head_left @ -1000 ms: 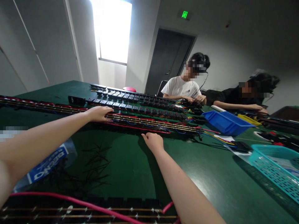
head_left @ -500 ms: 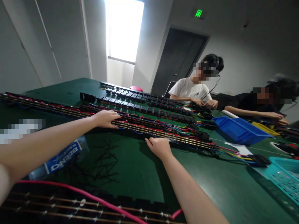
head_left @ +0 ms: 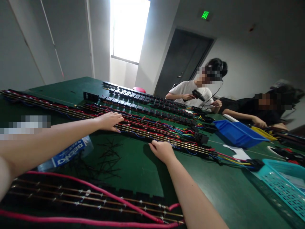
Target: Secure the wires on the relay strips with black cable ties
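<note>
A long open power strip (head_left: pixel 145 131), with brass rails and red and blue wires along it, lies across the table. My left hand (head_left: pixel 111 121) is closed over its middle, fingers bent across the rails. Further right, my right hand (head_left: pixel 163 151) is curled at the strip's near edge, thumb pointing left; its other fingertips are partly hidden. Coloured leads run from the strip's right end to a black plug (head_left: pixel 256 164). Nearest me lies another strip with brass rails (head_left: pixel 95 198), thick red wires (head_left: pixel 114 198) crossing over it.
Black cable ties (head_left: pixel 108 159) and a plastic bag with a blue label (head_left: pixel 69 154) lie between the strips. Socket strips (head_left: pixel 133 106) stand behind. To the right are a blue bin (head_left: pixel 240 133) and a turquoise basket (head_left: pixel 283 181). Two people work across the table.
The person in white now holds up a black drill-like tool. My view has shifted slightly; both my hands stay at about the same places on the strip.
</note>
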### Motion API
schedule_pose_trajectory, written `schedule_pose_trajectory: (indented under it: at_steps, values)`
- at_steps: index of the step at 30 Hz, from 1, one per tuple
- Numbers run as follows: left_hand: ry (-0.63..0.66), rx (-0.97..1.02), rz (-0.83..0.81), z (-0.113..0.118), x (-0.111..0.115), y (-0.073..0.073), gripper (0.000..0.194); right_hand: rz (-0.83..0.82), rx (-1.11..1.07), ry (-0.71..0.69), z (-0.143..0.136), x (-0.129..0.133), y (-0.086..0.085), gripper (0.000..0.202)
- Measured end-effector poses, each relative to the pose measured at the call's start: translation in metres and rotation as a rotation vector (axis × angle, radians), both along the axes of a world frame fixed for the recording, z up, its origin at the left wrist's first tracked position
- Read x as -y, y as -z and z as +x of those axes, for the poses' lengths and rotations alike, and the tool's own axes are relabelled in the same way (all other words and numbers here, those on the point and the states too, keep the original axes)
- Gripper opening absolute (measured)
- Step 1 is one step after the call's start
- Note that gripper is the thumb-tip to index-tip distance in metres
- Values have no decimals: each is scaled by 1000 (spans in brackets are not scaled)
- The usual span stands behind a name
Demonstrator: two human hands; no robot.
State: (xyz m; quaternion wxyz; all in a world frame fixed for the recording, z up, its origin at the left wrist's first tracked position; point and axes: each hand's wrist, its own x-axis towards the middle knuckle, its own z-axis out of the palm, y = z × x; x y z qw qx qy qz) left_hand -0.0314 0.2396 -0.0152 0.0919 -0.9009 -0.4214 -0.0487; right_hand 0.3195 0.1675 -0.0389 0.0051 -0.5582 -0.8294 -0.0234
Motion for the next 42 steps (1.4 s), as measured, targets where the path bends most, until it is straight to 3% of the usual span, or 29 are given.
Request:
schedule_pose_trajectory:
  at_steps: [5,7,10,12,15,18,19,21,25,29,33,35,42]
  values:
    - [-45,78,-25,-6,31,-27,44,-40,-101,12,26,23,-3,37]
    - [-81,127,-32,-10,58,-39,46,-63,-157,10,40,40,-1,36]
    - [-120,202,-67,-13,119,-50,34,-79,-243,15,60,66,3,35]
    - [-100,233,-117,-8,168,-47,34,-69,-297,29,71,82,5,35]
    - [5,235,-176,6,235,-28,33,-45,-360,64,82,103,9,33]
    - [81,207,-179,17,272,-3,67,-1,-411,115,87,123,11,30]
    - [89,193,-172,19,276,4,72,20,-424,132,88,131,11,30]
    - [99,170,-152,20,277,14,65,70,-440,157,89,147,10,31]
    - [127,138,-106,20,269,23,55,192,-410,124,75,173,-4,30]
    - [147,119,-49,20,268,24,50,265,-311,-29,20,187,-18,36]
    - [153,97,-1,20,268,22,49,196,-195,-245,-50,196,-19,52]
    - [155,87,16,20,269,19,49,176,-147,-294,-71,199,-18,56]
    - [145,68,27,17,271,10,45,195,-55,-294,-76,196,-14,41]
